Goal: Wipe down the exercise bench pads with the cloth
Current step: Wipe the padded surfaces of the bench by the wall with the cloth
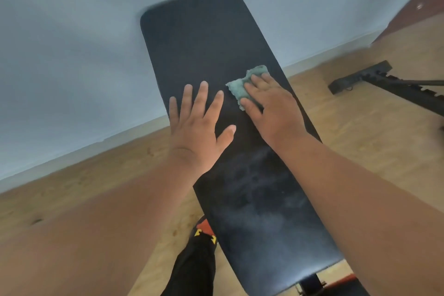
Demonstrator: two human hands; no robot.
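- The black bench pad (206,50) is a long padded board running from the bottom of the view up toward a pale blue-grey wall (72,43); its upper end is blurred, and its lower half shows cloudy grey smears.
- The wooden floor (96,187) lies on both sides of the bench pad.
- A black metal frame piece (384,81) rests on the floor, well apart from the bench pad on its right side; what it belongs to I cannot tell, perhaps other gym gear.
- A leg in dark trousers (194,269), with yellow and orange markings near the top, stands just beside the bench pad's lower left edge.
- The left hand (199,125) lies flat on the bench pad near its left edge, fingers spread and gripping nothing.
- The right hand (271,108) presses palm-down near the bench pad's right edge, fingers extended over the cloth.
- The green cloth (242,86) sits bunched on the middle of the bench pad, pinned under the right hand's fingers, its far edge showing.
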